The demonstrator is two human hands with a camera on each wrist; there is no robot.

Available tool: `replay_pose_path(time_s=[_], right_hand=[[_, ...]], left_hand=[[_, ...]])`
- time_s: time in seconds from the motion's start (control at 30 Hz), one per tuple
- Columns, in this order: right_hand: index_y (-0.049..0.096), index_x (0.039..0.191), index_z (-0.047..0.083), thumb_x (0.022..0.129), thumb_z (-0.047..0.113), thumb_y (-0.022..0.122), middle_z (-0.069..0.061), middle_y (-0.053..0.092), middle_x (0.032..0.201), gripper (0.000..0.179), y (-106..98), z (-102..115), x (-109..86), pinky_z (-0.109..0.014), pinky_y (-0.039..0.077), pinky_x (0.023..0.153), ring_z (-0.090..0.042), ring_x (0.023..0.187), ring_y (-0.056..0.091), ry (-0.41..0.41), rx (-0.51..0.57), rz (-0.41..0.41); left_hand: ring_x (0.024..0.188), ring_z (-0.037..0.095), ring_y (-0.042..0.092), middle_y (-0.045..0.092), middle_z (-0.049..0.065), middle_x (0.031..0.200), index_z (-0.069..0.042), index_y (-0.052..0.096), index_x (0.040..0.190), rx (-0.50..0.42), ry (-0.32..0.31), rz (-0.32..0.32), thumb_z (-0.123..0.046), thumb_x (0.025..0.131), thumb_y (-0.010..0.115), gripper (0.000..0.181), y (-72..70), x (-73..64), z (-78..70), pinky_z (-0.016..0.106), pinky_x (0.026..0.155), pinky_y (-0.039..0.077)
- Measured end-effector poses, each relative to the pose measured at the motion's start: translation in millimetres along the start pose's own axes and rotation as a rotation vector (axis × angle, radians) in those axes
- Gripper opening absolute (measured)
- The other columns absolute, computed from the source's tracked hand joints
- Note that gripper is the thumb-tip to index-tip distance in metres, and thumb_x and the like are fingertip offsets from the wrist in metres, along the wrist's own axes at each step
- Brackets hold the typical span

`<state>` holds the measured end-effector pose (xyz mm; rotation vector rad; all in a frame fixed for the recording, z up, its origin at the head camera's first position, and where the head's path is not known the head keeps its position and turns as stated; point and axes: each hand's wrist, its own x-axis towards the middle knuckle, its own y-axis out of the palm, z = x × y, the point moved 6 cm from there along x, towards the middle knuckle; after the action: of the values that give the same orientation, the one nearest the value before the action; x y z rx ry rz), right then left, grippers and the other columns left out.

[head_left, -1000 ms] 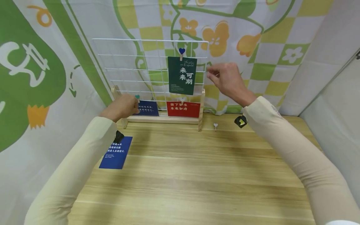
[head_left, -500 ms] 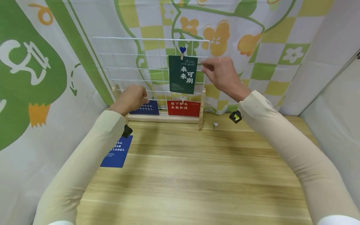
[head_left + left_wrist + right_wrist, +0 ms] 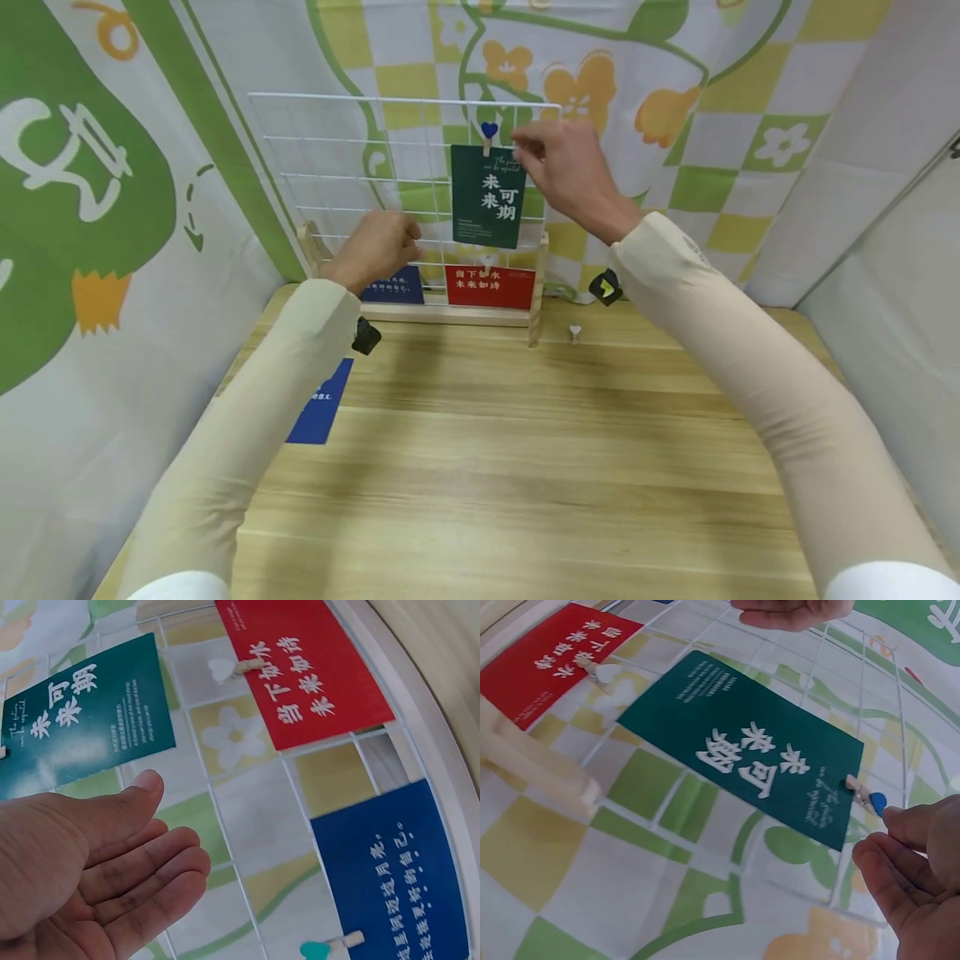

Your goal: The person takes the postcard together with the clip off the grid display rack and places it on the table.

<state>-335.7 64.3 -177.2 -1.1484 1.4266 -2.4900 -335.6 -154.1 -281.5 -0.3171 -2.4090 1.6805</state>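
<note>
A green card (image 3: 489, 208) hangs on the white wire grid (image 3: 330, 97), fixed at its top by a clothespin with a blue heart (image 3: 489, 130). Just right of that clothespin is my right hand (image 3: 570, 167); in the right wrist view its thumb and index finger (image 3: 870, 855) come close to the blue heart, and contact is hard to tell. My left hand (image 3: 377, 248) hovers in front of the grid, left of the green card, its fingers loosely bent around nothing. Lower down hang a red card (image 3: 513, 287) with a white-heart clothespin and a blue card (image 3: 390, 877) with a teal-heart clothespin (image 3: 330, 946).
The grid stands in a wooden base (image 3: 442, 315) at the back of the wooden table (image 3: 525, 467). Another blue card (image 3: 321, 417) lies at left, partly under my left sleeve. A loose white-heart clothespin (image 3: 575, 333) lies right of the base. A patterned curtain hangs behind.
My right hand has moved left and up, from beside the grid's right edge to the blue-heart clothespin. My left hand has moved right and up, away from the lower blue card.
</note>
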Motion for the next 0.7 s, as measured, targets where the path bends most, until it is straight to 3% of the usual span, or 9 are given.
replay_pose_path(time_s=[0.3, 0.5, 0.7], right_hand=[[0.073, 0.113, 0.003, 0.097, 0.003, 0.055, -0.015, 0.075, 0.103, 0.024, -3.1, 20.9, 14.9, -0.032, 0.055, 0.077, -0.023, 0.077, 0.067, -0.063, -0.027, -0.033], [0.069, 0.119, 0.004, 0.098, 0.009, 0.059, -0.013, 0.073, 0.112, 0.024, -0.4, 25.4, 21.6, -0.031, 0.056, 0.084, -0.023, 0.091, 0.072, -0.011, -0.052, 0.042], [0.071, 0.117, 0.006, 0.099, 0.010, 0.057, -0.012, 0.074, 0.110, 0.023, 1.3, 28.0, 25.2, -0.033, 0.056, 0.084, -0.023, 0.092, 0.072, -0.012, -0.077, 0.067]], left_hand=[[0.105, 0.035, 0.066, 0.066, 0.023, 0.121, 0.006, 0.061, 0.124, -0.018, -0.006, -0.035, -0.015, 0.094, 0.067, 0.037, -7.8, 11.0, -12.3, 0.044, 0.091, 0.055], [0.111, 0.036, 0.065, 0.065, 0.022, 0.125, 0.005, 0.061, 0.126, -0.035, 0.011, -0.042, -0.014, 0.094, 0.067, 0.038, -10.0, 15.2, -20.9, 0.045, 0.096, 0.053], [0.114, 0.035, 0.064, 0.064, 0.021, 0.127, 0.004, 0.061, 0.127, -0.040, -0.006, -0.053, -0.015, 0.093, 0.068, 0.039, -9.8, 18.6, -24.2, 0.044, 0.097, 0.053]])
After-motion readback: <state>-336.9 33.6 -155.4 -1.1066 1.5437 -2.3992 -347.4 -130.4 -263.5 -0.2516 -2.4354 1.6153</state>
